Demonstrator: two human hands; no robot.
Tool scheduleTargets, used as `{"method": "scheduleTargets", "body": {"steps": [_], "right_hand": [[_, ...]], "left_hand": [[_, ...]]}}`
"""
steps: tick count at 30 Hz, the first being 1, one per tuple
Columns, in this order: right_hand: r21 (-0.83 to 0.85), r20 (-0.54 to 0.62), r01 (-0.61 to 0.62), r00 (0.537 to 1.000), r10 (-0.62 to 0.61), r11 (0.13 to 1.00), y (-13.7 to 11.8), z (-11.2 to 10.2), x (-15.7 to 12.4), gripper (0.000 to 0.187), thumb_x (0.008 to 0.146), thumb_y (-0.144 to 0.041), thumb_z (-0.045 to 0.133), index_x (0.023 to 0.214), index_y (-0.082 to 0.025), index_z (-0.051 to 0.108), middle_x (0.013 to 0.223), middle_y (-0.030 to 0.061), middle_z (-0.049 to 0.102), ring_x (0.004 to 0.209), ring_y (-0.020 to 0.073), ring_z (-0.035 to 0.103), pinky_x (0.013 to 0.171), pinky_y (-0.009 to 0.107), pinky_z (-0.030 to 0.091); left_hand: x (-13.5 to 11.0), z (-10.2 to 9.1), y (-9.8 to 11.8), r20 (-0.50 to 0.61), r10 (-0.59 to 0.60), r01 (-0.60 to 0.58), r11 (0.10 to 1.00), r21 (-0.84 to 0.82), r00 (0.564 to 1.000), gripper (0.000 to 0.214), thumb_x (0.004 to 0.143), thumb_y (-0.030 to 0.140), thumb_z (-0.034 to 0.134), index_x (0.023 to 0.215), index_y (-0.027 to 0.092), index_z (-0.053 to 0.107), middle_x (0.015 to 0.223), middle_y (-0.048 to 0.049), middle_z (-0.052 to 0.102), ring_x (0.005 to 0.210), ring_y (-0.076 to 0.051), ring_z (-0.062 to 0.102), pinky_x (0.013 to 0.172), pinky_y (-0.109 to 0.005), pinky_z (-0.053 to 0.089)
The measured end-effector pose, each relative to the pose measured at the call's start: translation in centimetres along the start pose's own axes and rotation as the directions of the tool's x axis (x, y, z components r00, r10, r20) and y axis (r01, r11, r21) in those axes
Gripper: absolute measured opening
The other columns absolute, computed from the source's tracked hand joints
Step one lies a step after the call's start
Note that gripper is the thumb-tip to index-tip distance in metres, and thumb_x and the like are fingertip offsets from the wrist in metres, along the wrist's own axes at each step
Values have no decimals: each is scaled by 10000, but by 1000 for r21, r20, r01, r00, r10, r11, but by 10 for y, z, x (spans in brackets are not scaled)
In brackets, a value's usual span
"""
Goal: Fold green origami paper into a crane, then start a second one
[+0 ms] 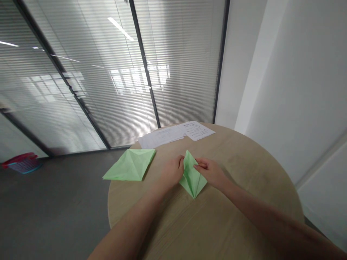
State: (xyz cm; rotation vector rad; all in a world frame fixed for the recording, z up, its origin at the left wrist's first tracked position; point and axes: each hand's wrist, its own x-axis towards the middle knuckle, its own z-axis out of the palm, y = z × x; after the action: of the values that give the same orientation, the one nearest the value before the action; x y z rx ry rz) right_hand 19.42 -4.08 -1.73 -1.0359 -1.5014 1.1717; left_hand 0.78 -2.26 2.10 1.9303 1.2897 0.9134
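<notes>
A folded light green paper [192,178], kite-shaped with its point toward me, lies in the middle of the round wooden table [244,187]. My left hand [171,170] pinches its left edge with curled fingers. My right hand [210,170] pinches a flap at its upper right. A second green paper [130,165], creased and mostly flat, lies to the left and hangs over the table's edge.
Two white printed sheets [176,133] lie at the table's far edge. Beyond them stand glass partitions with blinds [108,79]. A white wall [298,90] runs along the right. A red and blue basket [21,162] sits on the grey floor at far left.
</notes>
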Motion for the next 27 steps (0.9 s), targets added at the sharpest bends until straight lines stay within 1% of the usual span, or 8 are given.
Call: {"method": "scheduleTargets", "body": {"steps": [3, 7, 11, 14, 18, 22, 25, 27], "right_hand": [[94, -34, -35, 999, 38, 995, 3, -5, 4, 318, 810, -431, 647, 1066, -253, 708, 957, 56, 778, 829, 269, 728, 755, 403, 564], [174, -97, -22, 995, 39, 985, 7, -15, 8, 304, 792, -444, 679, 1019, -243, 698, 985, 67, 770, 855, 260, 722, 804, 397, 551], [154, -118, -25, 992, 44, 988, 8, -19, 9, 332, 799, -462, 672, 1053, -248, 683, 950, 71, 770, 818, 262, 718, 757, 396, 551], [125, -111, -31, 993, 45, 992, 7, -17, 8, 347, 797, -460, 671, 1078, -255, 670, 906, 63, 772, 778, 260, 715, 715, 392, 549], [137, -114, -11, 993, 27, 991, 7, -14, 8, 351, 790, -455, 676, 1076, -252, 671, 916, 68, 772, 791, 262, 717, 730, 393, 549], [145, -124, -14, 992, 33, 989, 4, -12, 6, 353, 788, -453, 679, 1082, -260, 660, 924, 68, 772, 808, 268, 719, 731, 396, 549], [141, -132, -28, 990, 47, 990, -1, -10, 4, 355, 791, -458, 672, 1086, -262, 659, 942, 68, 771, 843, 280, 720, 756, 413, 551], [157, -119, -30, 992, 49, 987, -3, -8, 2, 349, 783, -446, 681, 1080, -261, 665, 947, 68, 771, 855, 283, 721, 769, 417, 553]], "left_hand": [[4, -5, -1, 7, -7, 7, 994, -108, 1000, 258, 887, 335, 461, 944, 216, 683, 940, -74, 700, 897, -240, 619, 787, -345, 471], [8, -13, -5, 155, -15, 67, 940, -335, 988, 301, 863, 370, 552, 1097, 203, 640, 966, -51, 678, 829, -185, 605, 709, -289, 463], [8, -10, -9, 245, 57, 62, 889, -453, 968, 327, 797, 429, 679, 999, 171, 674, 854, -34, 657, 736, -149, 568, 682, -273, 424], [8, -2, -11, 241, 51, 74, 874, -480, 969, 343, 744, 444, 737, 919, 156, 672, 806, -24, 645, 714, -142, 555, 683, -272, 415], [11, 4, -15, 199, 67, 46, 858, -512, 978, 355, 747, 445, 739, 937, 171, 616, 819, -25, 651, 718, -145, 572, 667, -265, 417], [11, 3, -19, 145, 94, -25, 909, -417, 985, 380, 819, 435, 676, 1085, 190, 561, 826, -27, 654, 733, -159, 595, 644, -263, 422], [6, 0, -13, 117, 140, -113, 970, -214, 983, 351, 910, 446, 543, 1160, 201, 578, 818, -29, 655, 728, -176, 594, 643, -283, 428], [2, -3, -6, 112, 191, -185, 981, -61, 975, 306, 942, 427, 481, 1088, 205, 635, 846, -43, 673, 754, -194, 604, 671, -306, 435]]}}
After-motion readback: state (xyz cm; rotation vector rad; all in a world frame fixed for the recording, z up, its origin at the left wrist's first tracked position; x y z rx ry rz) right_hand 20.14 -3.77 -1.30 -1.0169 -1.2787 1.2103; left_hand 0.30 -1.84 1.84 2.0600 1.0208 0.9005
